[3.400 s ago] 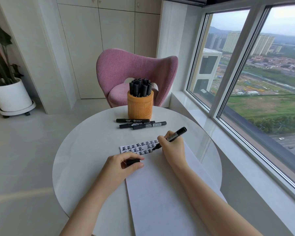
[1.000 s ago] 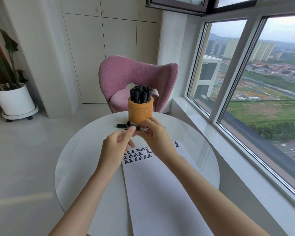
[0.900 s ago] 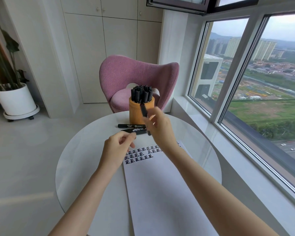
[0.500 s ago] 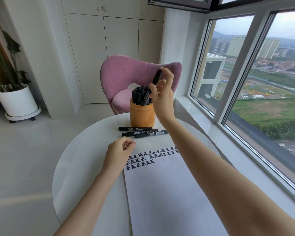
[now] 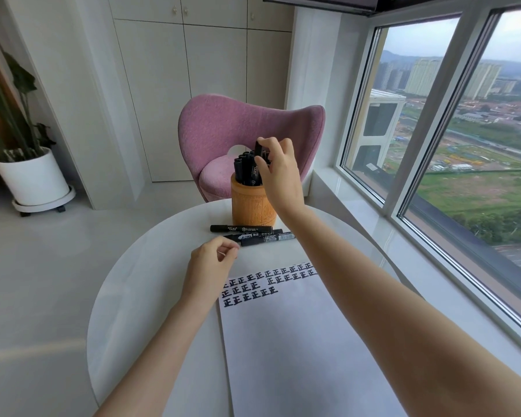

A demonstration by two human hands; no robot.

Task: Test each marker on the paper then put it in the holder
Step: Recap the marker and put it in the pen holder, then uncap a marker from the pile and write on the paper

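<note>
My right hand reaches over the wooden holder at the table's far side and grips a black marker, upright, its lower end down among several black markers in the holder. Three more black markers lie flat on the table just in front of the holder. My left hand hovers near the paper's top left corner, fingers curled with thumb and forefinger pinched, holding nothing that I can see. The white paper carries rows of black test marks along its top.
The round white table stands beside a large window on the right. A pink chair sits behind the holder. A potted plant is on the floor at far left.
My right hand capped the marker, carried it up from the paper to the holder, and has now lowered it in among the others. My left hand stayed near the paper's corner.
</note>
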